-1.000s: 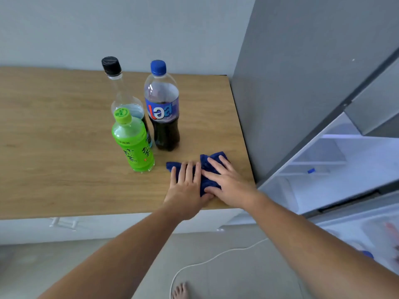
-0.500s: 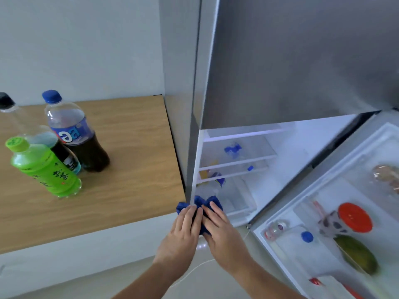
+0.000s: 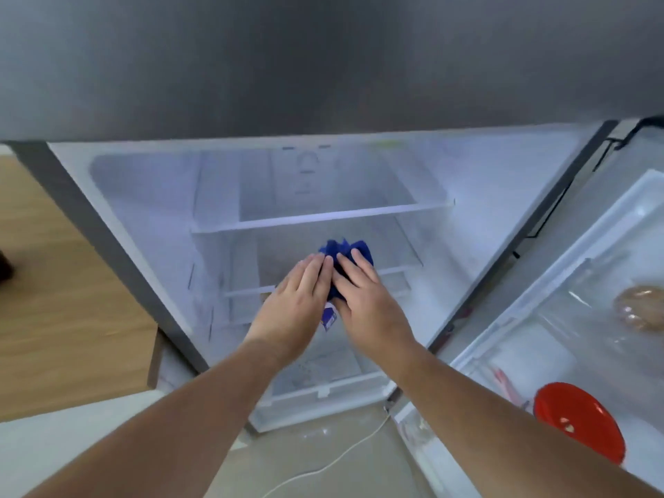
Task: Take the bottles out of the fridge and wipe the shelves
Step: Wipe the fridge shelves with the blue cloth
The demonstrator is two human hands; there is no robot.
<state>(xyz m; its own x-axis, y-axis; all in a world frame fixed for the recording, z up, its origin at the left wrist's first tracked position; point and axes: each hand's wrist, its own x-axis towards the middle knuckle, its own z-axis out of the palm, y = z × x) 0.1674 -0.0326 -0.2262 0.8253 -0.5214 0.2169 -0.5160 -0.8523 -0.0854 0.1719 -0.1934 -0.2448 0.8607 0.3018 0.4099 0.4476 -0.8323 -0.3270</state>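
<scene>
1. Progress, part done: the fridge stands open and none of its visible shelves carries a bottle, so the emptying step appears to be finished. Only a dark sliver at the far left edge of the wooden counter hints at something set there; what it is cannot be told.

2. Progress, part left: the wiping looks to be at its very start. The upper shelf and the middle shelf both lie bare, and whether either has been wiped yet cannot be judged from their surfaces, which are blurred and pale.

3. The cloth: a deep blue rag, bunched and crumpled, not spread flat. It sits at the centre of the compartment, at the level of the middle shelf; whether it presses on the shelf or is held just above it is unclear. A small printed label or tag hangs below it between the wrists.

4. Left hand: fingers extended and close together, palm down, covering the near left part of the cloth.

5. Right hand: fingers likewise flat and together, laid over the right part of the cloth; the two hands touch along their index fingers.

6. Surroundings: the open fridge door swings out at the right; its racks hold a red lid and a brownish wrapped item.
</scene>
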